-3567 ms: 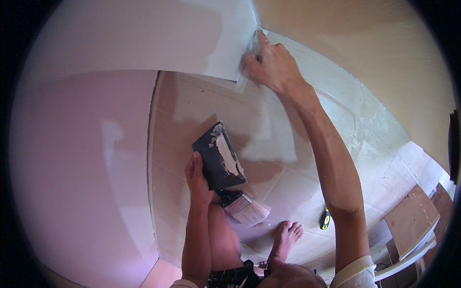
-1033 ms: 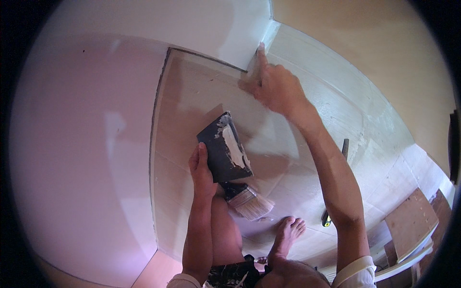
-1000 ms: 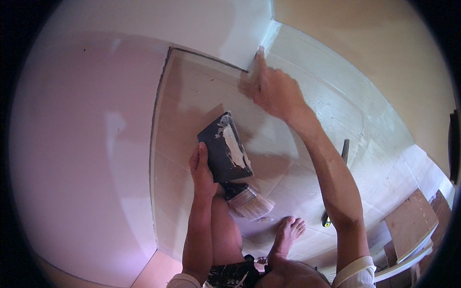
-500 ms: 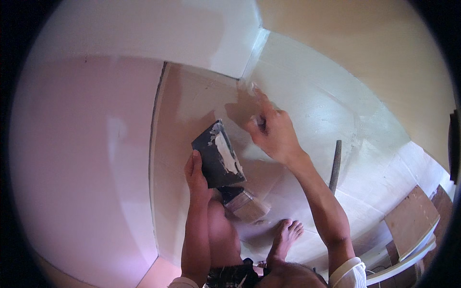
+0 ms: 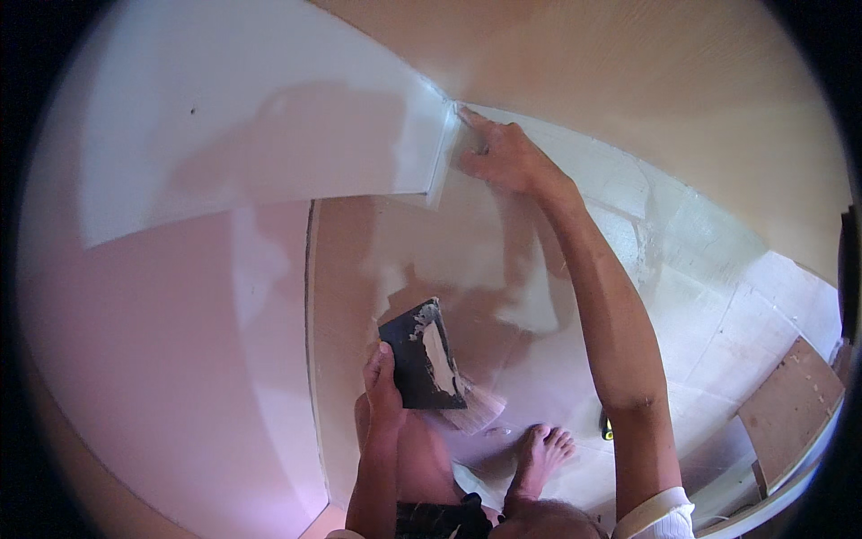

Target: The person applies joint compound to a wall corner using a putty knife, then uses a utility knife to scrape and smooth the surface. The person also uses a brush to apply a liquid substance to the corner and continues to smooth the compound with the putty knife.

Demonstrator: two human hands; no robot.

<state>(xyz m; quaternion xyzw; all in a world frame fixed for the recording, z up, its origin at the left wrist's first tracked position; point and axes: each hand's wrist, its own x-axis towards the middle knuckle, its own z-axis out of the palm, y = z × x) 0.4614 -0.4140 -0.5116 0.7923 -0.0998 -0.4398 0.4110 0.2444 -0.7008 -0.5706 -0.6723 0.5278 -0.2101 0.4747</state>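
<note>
My left hand (image 5: 384, 384) grips a dark, squarish plate (image 5: 411, 359) by its left edge, the thumb on top. A ragged smear of off-white putty (image 5: 437, 357) covers the plate's right side. Behind the plate show the pale bristles of a wide brush (image 5: 480, 411); whether it is held or lies on the floor I cannot tell. My right arm is stretched far out. The right hand (image 5: 505, 160) has its index finger extended, the tip at the corner where the white panel (image 5: 332, 135) meets the tan wall (image 5: 611, 81). Its other fingers are partly curled, with no tool seen in them.
A pink-lit panel (image 5: 224, 359) rises on the left. My bare foot (image 5: 543, 456) stands on the pale floor (image 5: 575, 314). Partly behind my right forearm lies a small black-and-yellow object (image 5: 608, 426). A brown board (image 5: 790, 409) leans at the lower right.
My right hand has moved forward along the white panel's edge to the corner. The plate in my left hand appears lower in view, and the view itself has shifted.
</note>
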